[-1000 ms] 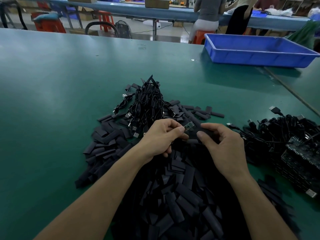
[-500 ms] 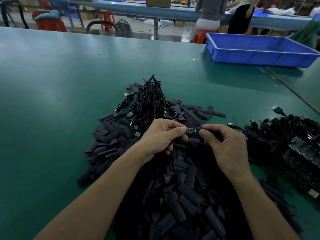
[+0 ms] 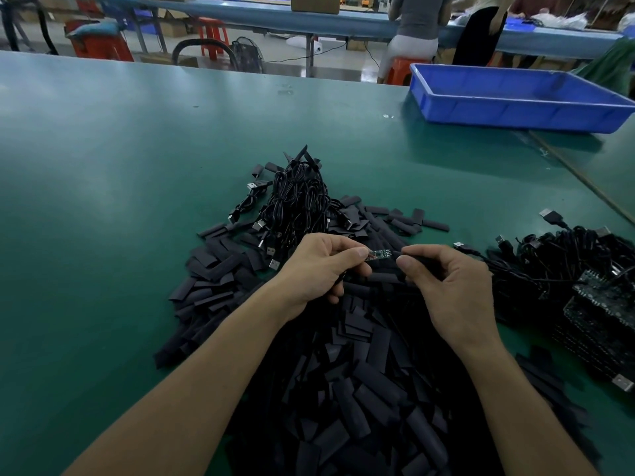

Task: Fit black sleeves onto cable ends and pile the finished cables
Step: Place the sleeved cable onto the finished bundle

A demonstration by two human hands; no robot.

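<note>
Left grip [image 3: 319, 269] pinches cable end [image 3: 378, 254], right grip [image 3: 457, 286] apparently a sleeve [image 3: 396, 253], over the edge of the heap [image 3: 360, 338].

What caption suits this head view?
Left hand pinches a small green circuit board; right hand holds a black tubular sleeve.

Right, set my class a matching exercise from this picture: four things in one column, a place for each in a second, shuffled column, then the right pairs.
Things
1. blue tray
2. small circuit board
3. single sleeve
4. loose sleeve heap

Places
A. pinched by the right hand
B. spread over the near part of the table
C. pinched by the left hand
D. on the table's far right side

Pairs: 1-D, 2-C, 3-A, 4-B
</note>
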